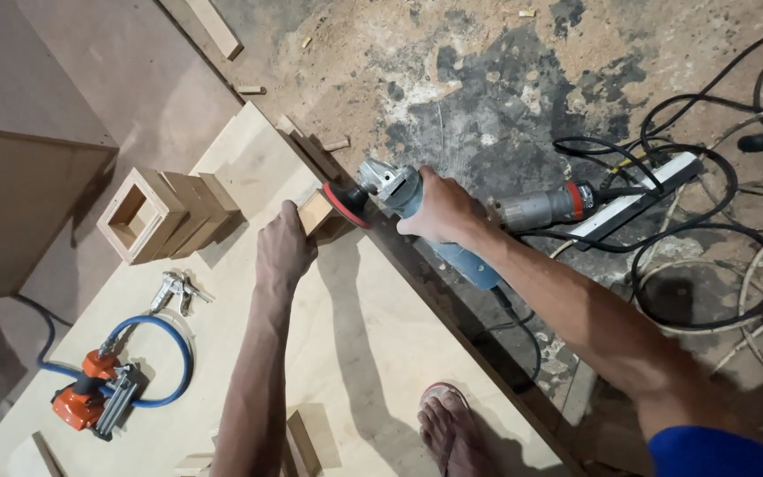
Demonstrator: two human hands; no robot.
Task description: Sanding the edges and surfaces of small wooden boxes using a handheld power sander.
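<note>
My left hand (pixel 283 247) grips a small open wooden box (pixel 318 214) and holds it down near the edge of a large plywood sheet (pixel 355 353). My right hand (pixel 441 212) is wrapped around a blue angle grinder (pixel 417 208). Its red sanding disc (pixel 344 203) sits against the right side of the small box. The grinder's black cord trails back along my right forearm.
Several open wooden boxes (pixel 156 215) lie in a row at the left of the sheet. An orange nail gun (pixel 92 399) with a blue hose and a metal air fitting (pixel 177 290) lie nearby. A second grinder (pixel 545 208), a white power strip (pixel 638 196) and tangled cables cover the dusty floor. My sandalled foot (pixel 454 433) rests on the sheet.
</note>
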